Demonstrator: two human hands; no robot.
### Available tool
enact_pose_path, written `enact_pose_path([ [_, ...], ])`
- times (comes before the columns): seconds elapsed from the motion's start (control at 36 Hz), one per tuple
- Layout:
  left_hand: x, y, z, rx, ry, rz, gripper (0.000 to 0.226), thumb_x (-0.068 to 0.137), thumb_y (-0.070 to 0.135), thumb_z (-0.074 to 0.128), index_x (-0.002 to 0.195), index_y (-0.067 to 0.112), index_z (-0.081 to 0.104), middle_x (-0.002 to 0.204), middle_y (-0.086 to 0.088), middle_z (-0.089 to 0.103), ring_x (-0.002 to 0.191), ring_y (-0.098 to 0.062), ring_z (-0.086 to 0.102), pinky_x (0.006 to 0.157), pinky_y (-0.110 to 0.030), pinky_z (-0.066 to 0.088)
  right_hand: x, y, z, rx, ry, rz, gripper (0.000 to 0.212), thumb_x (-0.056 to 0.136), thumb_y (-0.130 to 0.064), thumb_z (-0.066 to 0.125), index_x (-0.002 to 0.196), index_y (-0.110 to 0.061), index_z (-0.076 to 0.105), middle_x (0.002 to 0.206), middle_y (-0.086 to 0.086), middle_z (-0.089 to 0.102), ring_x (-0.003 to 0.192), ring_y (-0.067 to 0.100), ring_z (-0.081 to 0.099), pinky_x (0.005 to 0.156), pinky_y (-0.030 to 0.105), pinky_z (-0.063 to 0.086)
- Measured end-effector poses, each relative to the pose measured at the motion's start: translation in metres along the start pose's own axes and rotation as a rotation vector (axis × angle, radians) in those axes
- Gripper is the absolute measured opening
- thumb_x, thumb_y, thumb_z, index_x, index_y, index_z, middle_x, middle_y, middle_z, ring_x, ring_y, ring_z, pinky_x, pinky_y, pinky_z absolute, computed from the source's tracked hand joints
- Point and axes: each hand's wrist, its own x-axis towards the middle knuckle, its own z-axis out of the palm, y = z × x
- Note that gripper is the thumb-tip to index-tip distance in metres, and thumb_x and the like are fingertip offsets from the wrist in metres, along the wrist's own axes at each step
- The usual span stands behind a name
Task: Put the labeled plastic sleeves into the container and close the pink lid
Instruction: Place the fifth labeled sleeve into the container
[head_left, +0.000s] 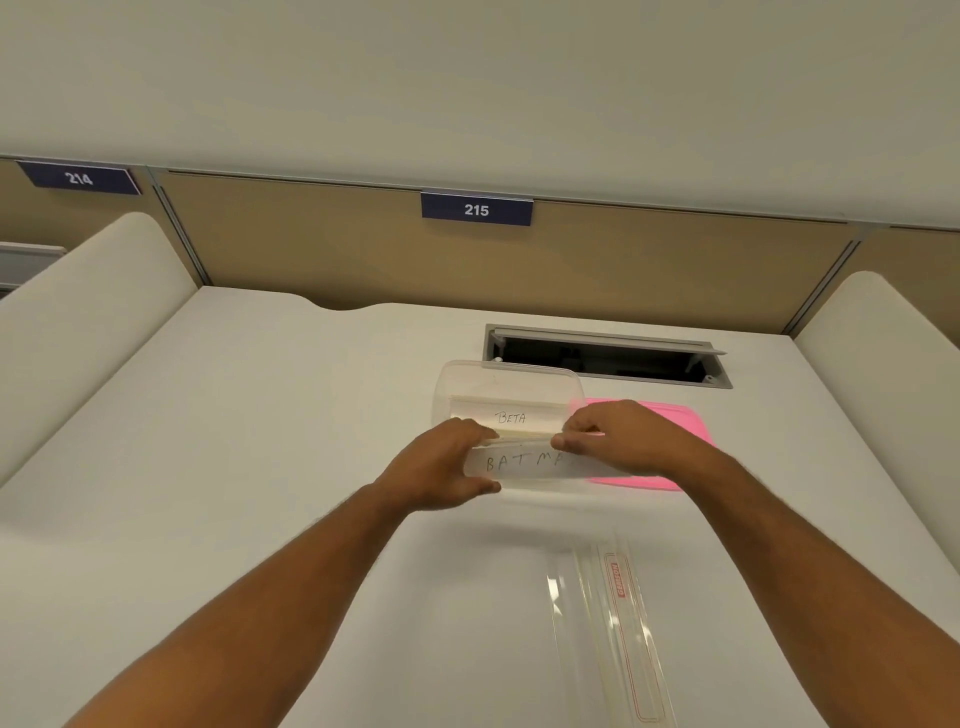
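Note:
A clear plastic container (511, 379) stands open on the white desk, just past my hands. Inside it stand labeled plastic sleeves: one reads "BETA" (511, 417), and a nearer one reads "BATMA…" (519, 461). My left hand (441, 467) grips the left end of the "BATMA…" sleeve at the container's near edge. At the right end, my right hand (618, 436) pinches the same sleeve's top. The pink lid (670, 415) lies flat on the desk to the right of the container, partly hidden by my right hand.
A clear empty zip bag (613, 623) with a red strip lies on the desk near me, to the right. A cable slot (602, 356) is open in the desk behind the container. Padded dividers flank the desk; the back panel carries a "215" sign (476, 209).

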Motion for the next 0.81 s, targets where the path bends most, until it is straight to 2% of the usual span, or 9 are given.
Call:
enact_pose_path([
  [0.11, 0.01, -0.004, -0.01, 0.027, 0.03, 0.002, 0.07, 0.075, 0.054, 0.077, 0.135, 0.028, 0.052, 0.125, 0.008, 0.059, 0.113, -0.009, 0.051, 0.092, -0.022, 0.044, 0.004, 0.002, -0.009, -0.112, 0.031, -0.055, 0.067, 0.07, -0.07, 0.072, 0.125, -0.033, 0.061, 0.116, -0.014, 0.057, 0.099, 0.012, 0.056, 0.086, 0.035, 0.052],
  [0.22, 0.02, -0.008, -0.02, 0.05, 0.042, 0.017, 0.067, 0.075, 0.051, 0.078, 0.132, 0.028, 0.054, 0.122, 0.009, 0.06, 0.11, -0.009, 0.052, 0.089, -0.021, 0.045, 0.009, 0.0, -0.012, -0.217, 0.071, -0.096, 0.078, 0.067, -0.059, 0.081, 0.134, -0.032, 0.052, 0.118, -0.014, 0.051, 0.1, 0.014, 0.054, 0.086, 0.035, 0.053],
  [0.33, 0.03, -0.013, -0.028, 0.076, 0.048, 0.029, 0.066, 0.075, 0.05, 0.079, 0.131, 0.025, 0.055, 0.121, 0.007, 0.061, 0.108, -0.01, 0.052, 0.087, -0.023, 0.046, 0.015, -0.004, -0.014, -0.27, 0.105, -0.102, 0.077, 0.07, -0.05, 0.083, 0.136, -0.029, 0.05, 0.122, -0.011, 0.051, 0.101, 0.017, 0.056, 0.085, 0.037, 0.054],
  [0.44, 0.04, -0.017, -0.035, 0.089, 0.049, 0.019, 0.065, 0.075, 0.047, 0.08, 0.131, 0.023, 0.056, 0.122, 0.005, 0.061, 0.11, -0.013, 0.053, 0.09, -0.027, 0.048, 0.023, -0.01, -0.015, -0.326, 0.156, -0.105, 0.071, 0.074, -0.046, 0.082, 0.135, -0.026, 0.051, 0.12, -0.007, 0.053, 0.098, 0.019, 0.056, 0.076, 0.035, 0.052],
  [0.64, 0.061, -0.028, -0.044, 0.124, 0.007, -0.01, 0.074, 0.077, 0.045, 0.08, 0.14, 0.024, 0.047, 0.132, 0.004, 0.055, 0.118, -0.015, 0.049, 0.094, -0.03, 0.044, 0.039, -0.015, -0.018, -0.345, 0.227, -0.107, 0.078, 0.075, -0.042, 0.082, 0.141, -0.026, 0.043, 0.122, -0.001, 0.058, 0.103, 0.025, 0.06, 0.081, 0.04, 0.053],
  [0.81, 0.08, -0.035, -0.049, 0.161, -0.054, -0.005, 0.074, 0.081, 0.045, 0.077, 0.143, 0.026, 0.042, 0.131, 0.004, 0.053, 0.119, -0.016, 0.047, 0.092, -0.033, 0.046, 0.057, -0.012, -0.024, -0.321, 0.203, -0.08, 0.074, 0.076, -0.039, 0.083, 0.139, -0.021, 0.05, 0.124, -0.002, 0.057, 0.102, 0.024, 0.06, 0.077, 0.036, 0.051],
])
